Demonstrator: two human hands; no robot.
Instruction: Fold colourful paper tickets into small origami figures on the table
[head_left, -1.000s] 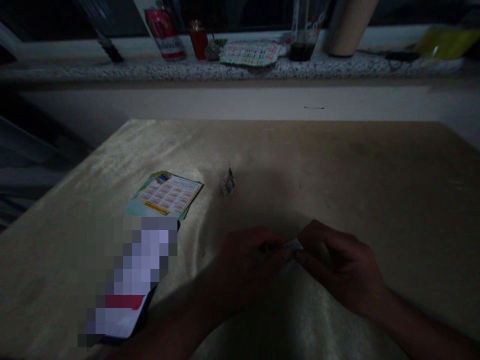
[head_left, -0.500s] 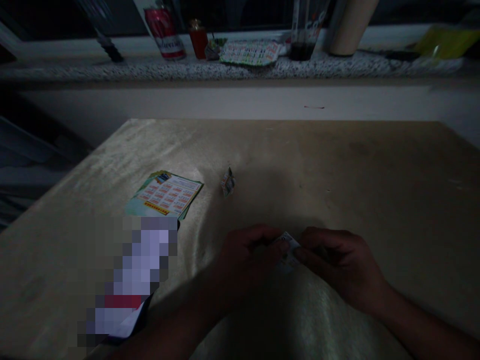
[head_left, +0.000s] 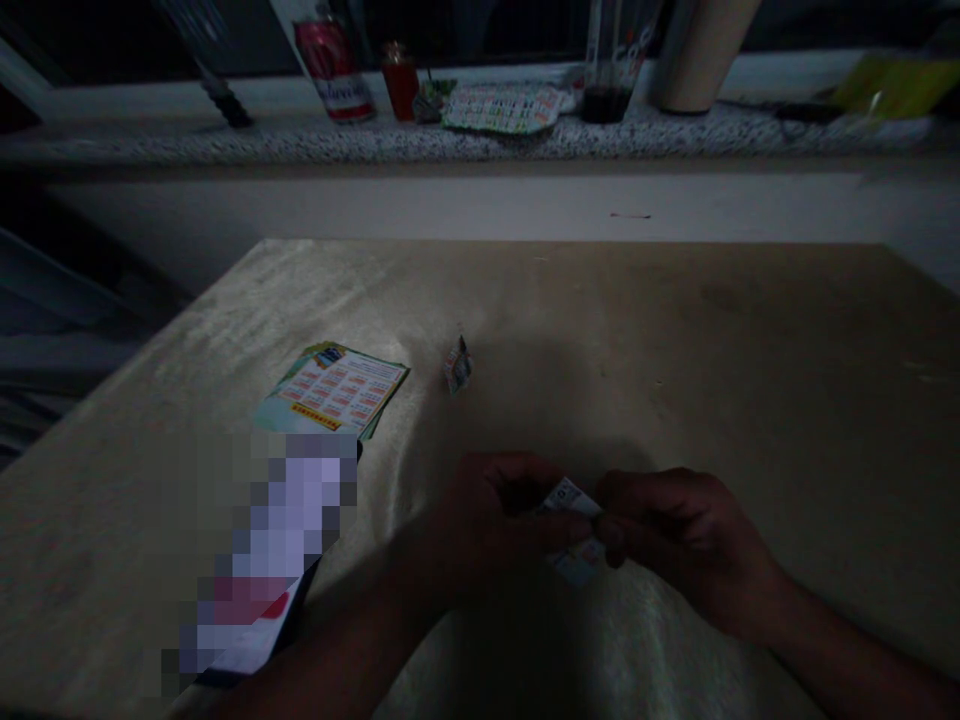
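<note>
A small piece of folded printed paper [head_left: 577,568] is pinched between my two hands, low and right of centre over the table. My left hand [head_left: 502,515] grips its left side, with the thumb lying across the front. At its right corner, the thumb and fingertips of my right hand [head_left: 679,525] are closed on the paper. Part of the paper is covered by my thumbs. Beyond my left hand, a small folded paper figure [head_left: 458,367] stands on the table. To its left lies a stack of printed sheets [head_left: 345,388] with rows of red print.
A phone [head_left: 274,580] with a pixelated screen lies on the table [head_left: 750,340], left of my left forearm. On the speckled sill [head_left: 292,143] behind are a red can [head_left: 335,68], a small red bottle [head_left: 401,85], crumpled printed paper [head_left: 504,107] and a cup with dark contents [head_left: 607,95].
The paper in my hands has tilted and shows more of its surface, above and below my left thumb. My hands have shifted slightly down. The paper figure and sheets stay put.
</note>
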